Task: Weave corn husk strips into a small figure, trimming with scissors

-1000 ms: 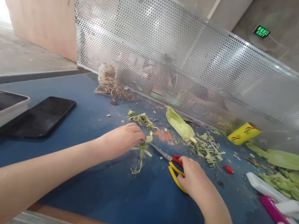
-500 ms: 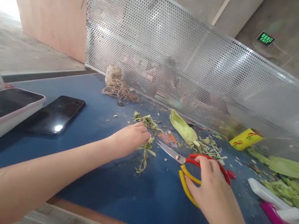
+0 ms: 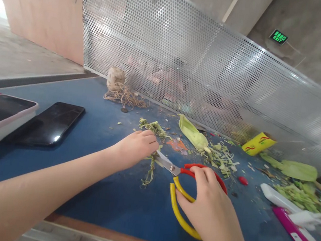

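My left hand [image 3: 138, 146] pinches a green knotted bundle of plant strips [image 3: 149, 170], whose thin, frayed end hangs down over the table. The fingers hide its upper part. My right hand [image 3: 206, 189] grips a pair of scissors [image 3: 174, 170] with one red and one yellow handle, the handles spread wide. Its blades are apart, and their tips reach the strips just below my left fingers. Whether a blade touches the strips, I cannot tell. Just beyond my left hand lies another tangled green bundle [image 3: 155, 127].
On the blue table [image 3: 101, 192] lie a black phone [image 3: 54, 124], a ball of brown twine [image 3: 126, 96], a pale green husk [image 3: 193, 135], shredded strips [image 3: 222, 159], a yellow roll [image 3: 258, 144] and a magenta power strip [image 3: 297, 233]. A perforated metal screen [image 3: 165, 44] stands behind; a person shows dimly through it.
My right hand has brought the scissors left, so the blades now reach the strips at my left fingers. The handles are spread wider. The whole view has shifted slightly.
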`<state>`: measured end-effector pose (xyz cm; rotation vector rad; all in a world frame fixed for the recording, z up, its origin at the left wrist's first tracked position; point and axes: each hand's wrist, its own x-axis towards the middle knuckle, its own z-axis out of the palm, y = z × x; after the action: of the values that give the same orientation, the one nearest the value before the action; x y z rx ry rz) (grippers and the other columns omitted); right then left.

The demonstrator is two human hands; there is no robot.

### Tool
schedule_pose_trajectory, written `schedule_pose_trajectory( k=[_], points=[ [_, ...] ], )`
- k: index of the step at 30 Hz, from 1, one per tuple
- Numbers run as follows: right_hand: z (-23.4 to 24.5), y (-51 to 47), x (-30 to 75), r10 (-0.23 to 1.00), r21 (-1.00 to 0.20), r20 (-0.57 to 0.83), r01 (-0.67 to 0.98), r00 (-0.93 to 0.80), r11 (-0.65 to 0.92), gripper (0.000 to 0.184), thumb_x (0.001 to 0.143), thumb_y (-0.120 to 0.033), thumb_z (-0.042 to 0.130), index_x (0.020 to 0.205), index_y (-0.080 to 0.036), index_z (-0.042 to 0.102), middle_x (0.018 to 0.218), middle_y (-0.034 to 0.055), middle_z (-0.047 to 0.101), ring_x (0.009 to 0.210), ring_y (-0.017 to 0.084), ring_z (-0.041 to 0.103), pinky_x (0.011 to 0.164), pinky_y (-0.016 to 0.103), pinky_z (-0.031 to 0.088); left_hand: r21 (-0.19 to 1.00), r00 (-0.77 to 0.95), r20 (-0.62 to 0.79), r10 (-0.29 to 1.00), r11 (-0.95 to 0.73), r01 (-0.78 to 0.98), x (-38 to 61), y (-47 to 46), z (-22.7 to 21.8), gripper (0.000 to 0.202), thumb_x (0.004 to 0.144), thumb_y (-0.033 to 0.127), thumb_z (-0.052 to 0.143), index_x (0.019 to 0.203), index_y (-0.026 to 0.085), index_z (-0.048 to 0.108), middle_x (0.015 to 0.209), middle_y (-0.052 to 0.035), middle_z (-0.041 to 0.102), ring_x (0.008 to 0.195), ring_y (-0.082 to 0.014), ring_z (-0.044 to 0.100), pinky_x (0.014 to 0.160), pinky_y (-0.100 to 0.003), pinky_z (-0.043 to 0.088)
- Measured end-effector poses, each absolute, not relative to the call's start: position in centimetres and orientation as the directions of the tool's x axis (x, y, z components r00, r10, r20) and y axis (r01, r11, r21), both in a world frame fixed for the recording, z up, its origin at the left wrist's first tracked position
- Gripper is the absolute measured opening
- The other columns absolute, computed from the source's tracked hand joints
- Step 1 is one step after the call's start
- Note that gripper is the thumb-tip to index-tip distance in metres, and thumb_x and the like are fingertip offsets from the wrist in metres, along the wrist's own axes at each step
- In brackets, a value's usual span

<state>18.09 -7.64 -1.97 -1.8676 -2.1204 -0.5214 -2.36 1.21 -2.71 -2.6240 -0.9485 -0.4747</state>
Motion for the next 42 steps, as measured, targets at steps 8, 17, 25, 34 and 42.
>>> schedule_pose_trajectory(
  k=[8,17,25,34,42],
  points=[
    [-1.6,-7.6,17.3,0.876,0.094,0.461,0.989,-0.143,0.112,0.029,0.070,-0.036,0.054,0.093,-0.020,0.052,0.092,0.0081,0.057,0.073,0.021,0.061,0.055,0.029,0.045,-0.273,0.768,0.477,0.428,-0.758,0.592,-2.2,0.5,-2.2,0.015,0.083,0.012,0.044,0.078,0.015,0.057,0.076,-0.0062,0.058,0.078,-0.0187,0.052,0.063,-0.029,0.042],
    [-1.1,-7.9,16.8,0.900,0.118,0.418,0.990,-0.121,0.079,0.030,0.070,-0.038,0.055,0.094,-0.020,0.055,0.090,0.0059,0.057,0.065,0.019,0.061,0.047,0.027,0.042,-0.290,0.799,0.487,0.352,-0.797,0.529,-2.1,0.0,-1.9,0.021,0.085,0.012,0.042,0.077,0.012,0.061,0.073,-0.0068,0.059,0.076,-0.0173,0.050,0.069,-0.027,0.045],
    [-1.0,-8.1,16.9,0.889,0.193,0.420,0.975,-0.186,0.113,0.027,0.072,-0.035,0.054,0.094,-0.020,0.056,0.088,0.0058,0.059,0.061,0.017,0.060,0.046,0.026,0.042,-0.294,0.807,0.507,0.302,-0.820,0.491,-2.3,0.0,-1.9,0.022,0.086,0.012,0.041,0.074,0.011,0.060,0.073,-0.0077,0.059,0.078,-0.0177,0.051,0.071,-0.027,0.046],
    [-2.2,-7.5,17.4,0.871,0.142,0.433,0.972,-0.233,0.189,0.026,0.074,-0.035,0.047,0.093,-0.017,0.049,0.090,0.0102,0.054,0.074,0.022,0.059,0.055,0.029,0.047,-0.295,0.806,0.513,0.295,-0.821,0.488,-2.2,0.1,-2.1,0.023,0.086,0.011,0.042,0.072,0.011,0.060,0.071,-0.0071,0.059,0.076,-0.0168,0.051,0.068,-0.026,0.046],
    [-2.6,-7.5,17.0,0.882,0.095,0.415,0.975,-0.223,0.202,0.027,0.076,-0.035,0.043,0.093,-0.014,0.047,0.090,0.0128,0.052,0.076,0.023,0.057,0.059,0.033,0.047,-0.324,0.801,0.524,0.290,-0.802,0.502,-2.2,-0.1,-1.9,0.019,0.084,0.013,0.046,0.073,0.012,0.061,0.074,-0.0059,0.060,0.080,-0.0179,0.051,0.071,-0.027,0.045]
  ],
)
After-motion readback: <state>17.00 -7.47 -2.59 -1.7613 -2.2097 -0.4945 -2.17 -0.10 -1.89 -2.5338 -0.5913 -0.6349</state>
